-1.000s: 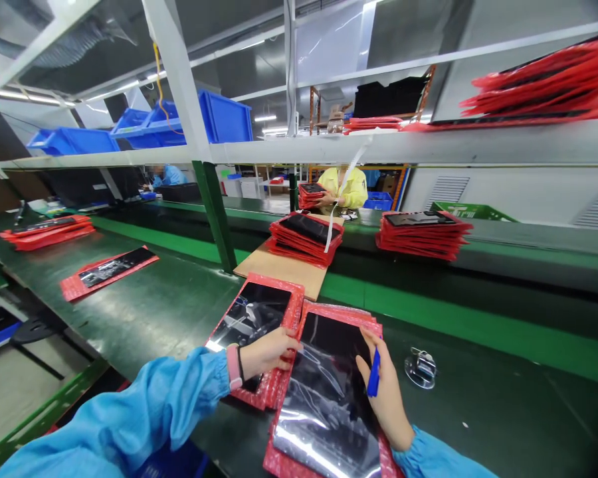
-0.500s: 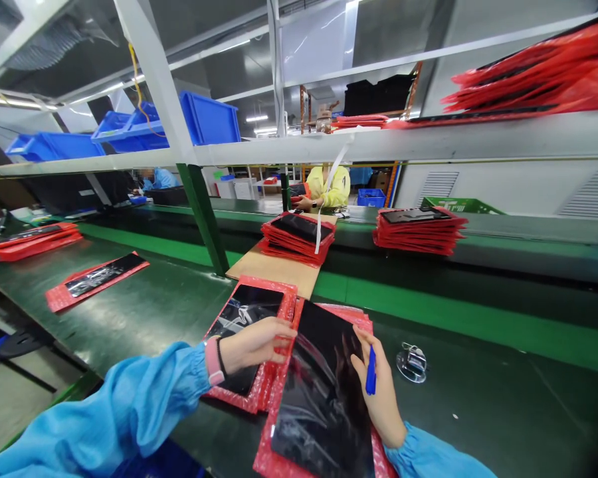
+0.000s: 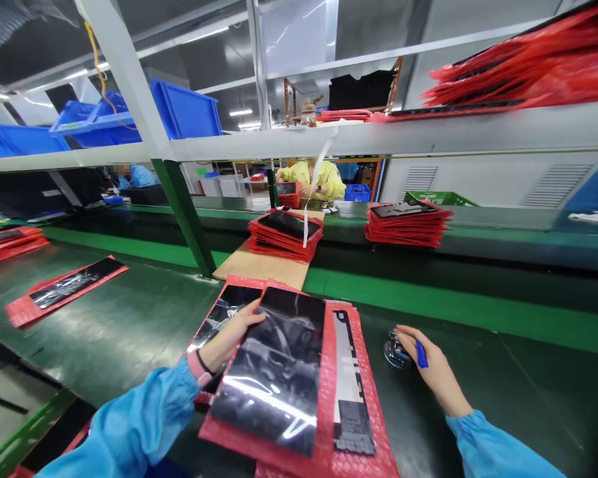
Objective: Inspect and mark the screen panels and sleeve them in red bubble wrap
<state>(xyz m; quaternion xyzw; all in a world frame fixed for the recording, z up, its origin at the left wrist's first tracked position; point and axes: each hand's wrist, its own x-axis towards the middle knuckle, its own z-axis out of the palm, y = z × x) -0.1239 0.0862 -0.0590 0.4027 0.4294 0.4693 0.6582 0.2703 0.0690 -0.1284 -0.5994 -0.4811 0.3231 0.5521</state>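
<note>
My left hand point(image 3: 235, 335) grips the left edge of a glossy black screen panel point(image 3: 279, 365) lying on a red bubble-wrap sleeve, tilted up off the pile. Beneath it to the right, another panel point(image 3: 349, 392) shows its silver and black back on red bubble wrap. Partly covered on the left is a further black panel point(image 3: 224, 312). A blue pen point(image 3: 421, 354) is tucked in my right hand point(image 3: 431, 365), whose fingertips are at a small round shiny metal-and-clear object point(image 3: 397, 352) on the green bench. Whether they grip that object I cannot tell.
Stacks of red-wrapped panels stand on a cardboard sheet point(image 3: 264, 264) and on the far ledge point(image 3: 406, 224). One wrapped panel point(image 3: 74, 284) lies at left. A green post point(image 3: 182, 216) and white shelf beam point(image 3: 379, 141) cross ahead. A person in yellow point(image 3: 323, 180) works opposite.
My left hand has taken hold of the top panel and raised it leftward, uncovering the panel underneath. My right hand has left the panel and moved right to the shiny object, still with the pen.
</note>
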